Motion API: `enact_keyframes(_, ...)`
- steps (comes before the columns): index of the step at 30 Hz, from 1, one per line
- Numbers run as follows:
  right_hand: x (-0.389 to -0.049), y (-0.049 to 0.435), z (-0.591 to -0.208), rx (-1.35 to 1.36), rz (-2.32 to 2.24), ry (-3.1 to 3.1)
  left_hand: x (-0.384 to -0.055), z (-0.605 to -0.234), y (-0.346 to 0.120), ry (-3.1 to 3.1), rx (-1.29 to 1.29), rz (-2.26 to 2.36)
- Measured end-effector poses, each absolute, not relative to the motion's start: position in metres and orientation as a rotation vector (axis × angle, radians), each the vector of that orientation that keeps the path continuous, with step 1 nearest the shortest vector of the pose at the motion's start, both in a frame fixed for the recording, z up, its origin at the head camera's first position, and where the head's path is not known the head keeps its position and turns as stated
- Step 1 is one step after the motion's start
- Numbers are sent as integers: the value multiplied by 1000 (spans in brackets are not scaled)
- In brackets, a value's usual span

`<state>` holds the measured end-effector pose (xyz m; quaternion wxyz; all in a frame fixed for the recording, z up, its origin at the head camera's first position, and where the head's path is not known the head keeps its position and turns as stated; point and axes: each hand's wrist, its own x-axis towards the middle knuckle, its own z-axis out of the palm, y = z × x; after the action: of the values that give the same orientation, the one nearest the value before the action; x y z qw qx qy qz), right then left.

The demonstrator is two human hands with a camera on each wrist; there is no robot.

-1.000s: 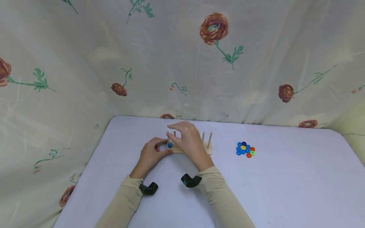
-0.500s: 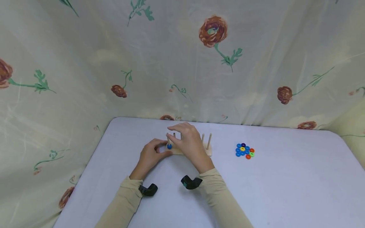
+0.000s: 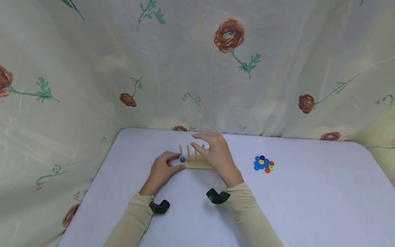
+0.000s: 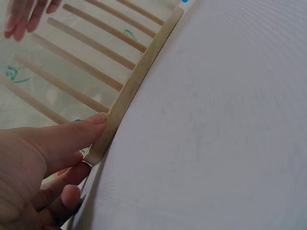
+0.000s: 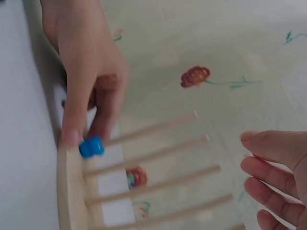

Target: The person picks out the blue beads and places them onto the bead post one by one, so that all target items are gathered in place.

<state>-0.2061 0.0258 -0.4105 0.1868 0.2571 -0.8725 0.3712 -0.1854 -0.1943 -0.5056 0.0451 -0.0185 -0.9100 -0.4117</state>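
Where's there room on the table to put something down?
Mostly the wide patch of table right of the beads. Also between the left sleeve and the table's left edge, and a bit between that sleeve and the right sleeve. It's crowded at the peg board: the left grip holds one end and the right grip hangs over the pegs.

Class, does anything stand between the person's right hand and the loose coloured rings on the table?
Nothing visible does. In the head view, just white tabletop shows between the right hand, which hides the right end of the peg board, and the loose rings.
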Motion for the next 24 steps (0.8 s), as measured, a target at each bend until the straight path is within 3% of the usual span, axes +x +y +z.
enact_keyframes(24, -204, 134, -417, 582, 983, -2402, -185, -505, -193, -2781, -33, -1265)
